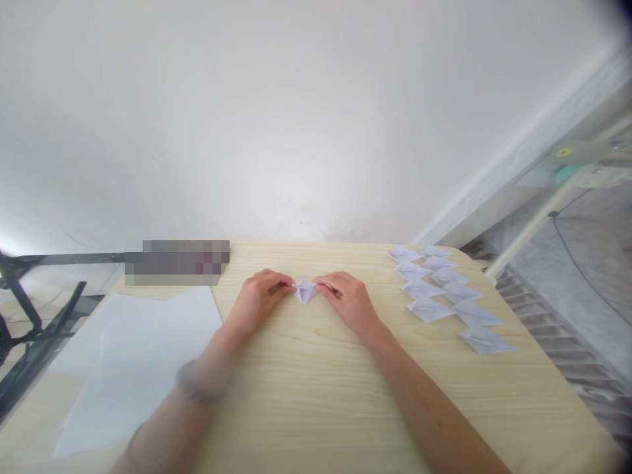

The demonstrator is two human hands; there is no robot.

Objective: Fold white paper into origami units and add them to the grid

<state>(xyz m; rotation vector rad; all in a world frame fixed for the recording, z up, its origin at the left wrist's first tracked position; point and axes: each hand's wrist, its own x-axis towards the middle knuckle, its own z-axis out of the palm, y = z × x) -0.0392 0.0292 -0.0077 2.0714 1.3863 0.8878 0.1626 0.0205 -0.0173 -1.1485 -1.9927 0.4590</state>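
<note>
Sitting between both hands (261, 294) (348, 299), the folded paper (305, 291) touches fingertips either side.

Head camera | above table (316, 408), close | faces forward — tilted down | wall (296, 118) beyond

On my remote feed I note a plain white wall (296, 118), softly bright toward its middle, behind a light wood-grain table (306, 401). Left: black metal frame (22, 296). Right: I log a pale pole (533, 224), dark cable (553, 214) and greyish pleated material (567, 349).
</note>
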